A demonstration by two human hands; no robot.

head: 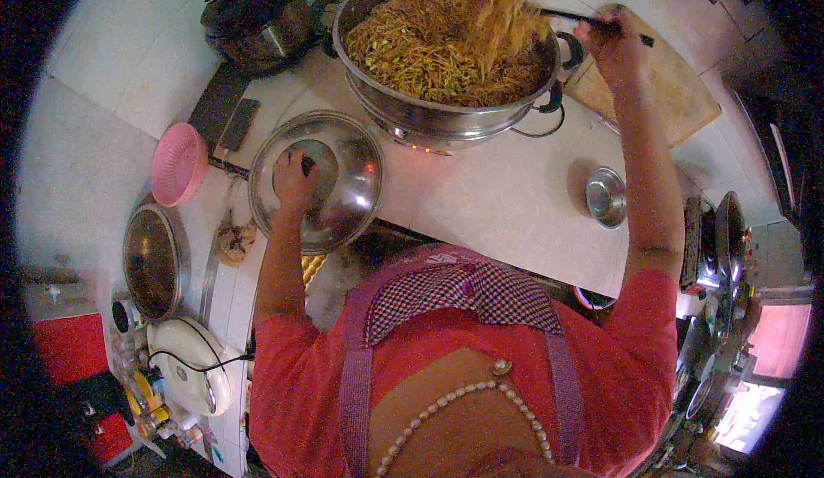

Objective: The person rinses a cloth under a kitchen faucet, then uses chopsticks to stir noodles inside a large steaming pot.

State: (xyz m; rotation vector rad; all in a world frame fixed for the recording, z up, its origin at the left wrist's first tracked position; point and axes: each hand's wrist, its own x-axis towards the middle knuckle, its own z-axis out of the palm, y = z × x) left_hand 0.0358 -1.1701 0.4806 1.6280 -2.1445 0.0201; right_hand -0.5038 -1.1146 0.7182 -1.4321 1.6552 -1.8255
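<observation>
A large metal pot (438, 101) full of brown noodles (412, 47) stands on a round base with small orange lights, at the top middle. My right hand (605, 34) grips the dark handle of a utensil (570, 17) at the pot's right. The utensil's head is hidden among noodles that are lifted and blurred above the pot. To the left, my left hand (296, 175) is closed around the black knob of a domed metal lid (354, 188), held below and left of the pot. The lid is apart from the pot.
A dark cooker (257, 27) stands left of the pot. A pink plastic basket (178, 164) and a metal basin (152, 262) are at the left, with a white appliance (190, 362) below. A wooden board (682, 85) lies at the right, above a small metal bowl (606, 198) on the counter.
</observation>
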